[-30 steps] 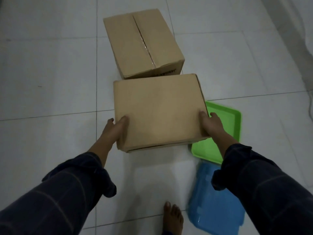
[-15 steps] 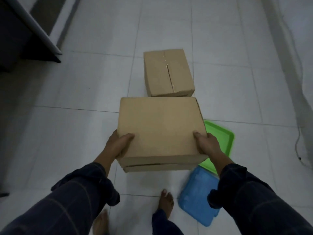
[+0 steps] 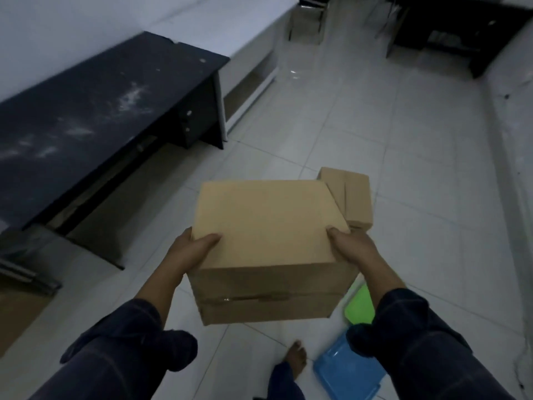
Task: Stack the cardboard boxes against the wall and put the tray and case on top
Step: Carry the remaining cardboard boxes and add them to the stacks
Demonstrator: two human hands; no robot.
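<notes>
Large cardboard box (image 3: 268, 223) is held clear of the floor, long axis left-right, between both hands: left hand (image 3: 190, 249) and right hand (image 3: 350, 245) clamp its near corners, thumbs on top. Second box (image 3: 350, 196) sits on the floor beyond (right hand nearer).

I have a closed cardboard box (image 3: 265, 223) held up off the tiled floor (image 3: 403, 145), my left hand (image 3: 191, 251) gripping its near left corner and my right hand (image 3: 350, 246) its near right corner, thumbs lying on the top face. A taped seam runs across the side facing me. Beyond its far right corner a second cardboard box (image 3: 353, 197) sits on the floor. Below my right sleeve I see part of a green tray (image 3: 360, 306) and a blue case (image 3: 344, 373), both on the floor near my bare foot (image 3: 297, 356). A dusty black desk (image 3: 95, 111) stands along the wall at left.
</notes>
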